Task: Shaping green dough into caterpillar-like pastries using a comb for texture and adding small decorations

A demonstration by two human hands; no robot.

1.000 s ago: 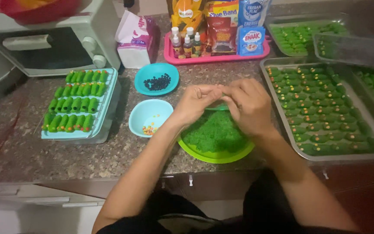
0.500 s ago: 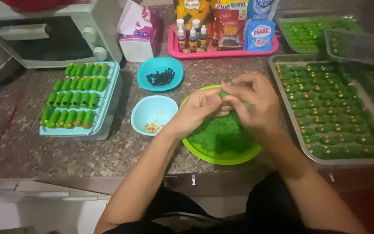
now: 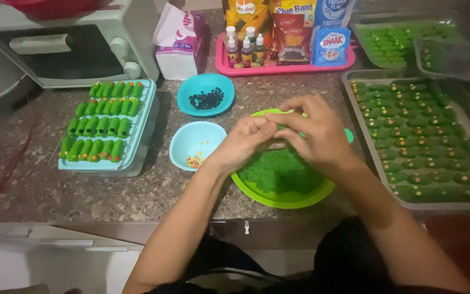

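Both hands meet over a green plate (image 3: 278, 200) near the front edge of the speckled stone bench (image 3: 39, 185). The left hand (image 3: 244, 142) and the right hand (image 3: 315, 129) press their fingertips together around a small bit of green dough (image 3: 282, 128) — it is mostly hidden between the fingers, so its shape cannot be told. Beneath them the plate holds a mound of the same green dough (image 3: 278, 170).

Just left of the plate stands a pale blue bowl (image 3: 194, 139) with a few coloured sprinkles in it; behind that, a darker teal bowl (image 3: 205, 90) of small black beads. Farther left a light blue tray (image 3: 140, 136) carries rows of green caterpillar-shaped cookies (image 3: 101, 122). To the right a metal baking tray (image 3: 354, 81) is filled with many more — each one topped with dots. At the back sit a pink tray of small bottles and packets (image 3: 284, 68), a tissue pack (image 3: 178, 46) and a small oven (image 3: 66, 49).
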